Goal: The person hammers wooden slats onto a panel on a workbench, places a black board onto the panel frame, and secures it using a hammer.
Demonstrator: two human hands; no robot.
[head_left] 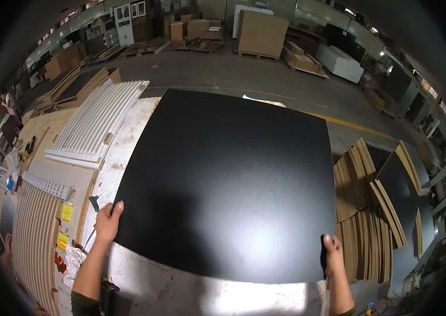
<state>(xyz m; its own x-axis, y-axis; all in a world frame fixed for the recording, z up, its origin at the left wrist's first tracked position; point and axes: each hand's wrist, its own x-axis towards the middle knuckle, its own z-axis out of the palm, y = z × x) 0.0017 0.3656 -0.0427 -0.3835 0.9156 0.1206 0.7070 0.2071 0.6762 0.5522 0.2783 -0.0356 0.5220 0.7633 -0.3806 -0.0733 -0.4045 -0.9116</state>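
A large black rectangular panel (228, 174) with a smooth, slightly glossy face spreads over the white worktable (149, 279). My left hand (108, 220) grips its left edge near the front corner, thumb on top. At the opposite side my right hand (333, 255) holds the right edge near the front corner, its thumb also over the face. The fingers under the panel are hidden. Whether the panel rests on the table or is slightly raised, I cannot tell. Beside my left hand lies a dark-handled tool (94, 203) on the tabletop.
Slatted white panels (96, 124) and another slatted panel (34, 226) lie to the left, near yellow boxes (67, 212) and a white cloth (74, 265). Stacked brown-edged boards (362, 226) stand at the right. Another person's hand (8, 247) shows at far left. Wrapped pallets (261, 32) stand behind.
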